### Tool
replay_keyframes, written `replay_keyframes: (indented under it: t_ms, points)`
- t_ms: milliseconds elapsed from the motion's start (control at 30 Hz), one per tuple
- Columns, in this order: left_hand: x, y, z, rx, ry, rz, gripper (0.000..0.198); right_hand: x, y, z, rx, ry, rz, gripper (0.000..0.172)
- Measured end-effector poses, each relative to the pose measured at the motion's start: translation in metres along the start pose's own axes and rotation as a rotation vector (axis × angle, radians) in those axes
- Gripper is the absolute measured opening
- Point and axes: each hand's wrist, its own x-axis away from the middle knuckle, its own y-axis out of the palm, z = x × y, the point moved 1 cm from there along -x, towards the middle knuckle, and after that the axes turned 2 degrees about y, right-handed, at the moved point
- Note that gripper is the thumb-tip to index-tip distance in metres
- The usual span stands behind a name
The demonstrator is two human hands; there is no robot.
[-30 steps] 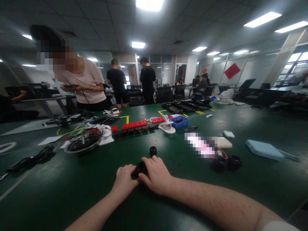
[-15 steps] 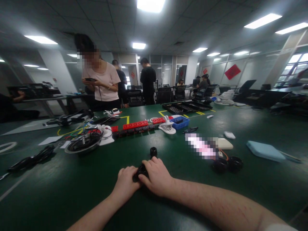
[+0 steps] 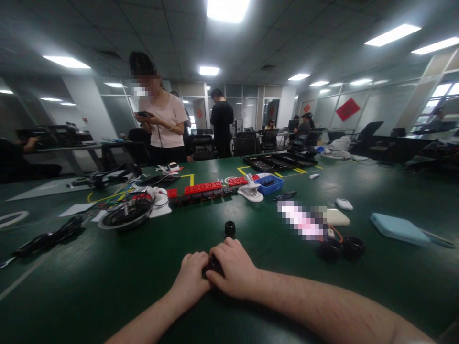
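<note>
Head view: I have a dark green table spanning the lower field as the main work surface. Beyond its far edge stands a person in a light pink top, holding a dark handheld device. A long black tray lies toward the far side of the table. In the near center I have the right hand, its fingers curled over a black part; the left hand grips the same part from the other side. Both grips are closed on it, and the part sits between the hands, low over the table, mostly hidden by the fingers. To the left I see a metal bowl of dark cables; to the right, a pale blue case. A blue bin stands farther off. Just beyond the right fingers, a small black cylinder stands upright; I cannot tell whether it joins the held part.
</note>
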Motion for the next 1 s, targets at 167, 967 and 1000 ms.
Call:
replay_keyframes:
  t_ms: [167, 967, 1000]
  points:
    - [0.0006, -0.0001, -0.0004, 0.008, -0.006, -0.008, 0.019, 0.0005, 0.0017, 0.0002, 0.01, -0.023, 0.004, 0.026]
    - [0.0001, -0.0015, 0.001, -0.001, 0.0, 0.008, 0.015, 0.0069, 0.0059, -0.0043, 0.122, -0.347, 0.066, 0.022]
    - [0.0005, -0.0024, 0.0018, -0.002, -0.003, 0.008, 0.015, 0.0068, 0.0055, -0.0048, 0.127, -0.346, 0.067, 0.022]
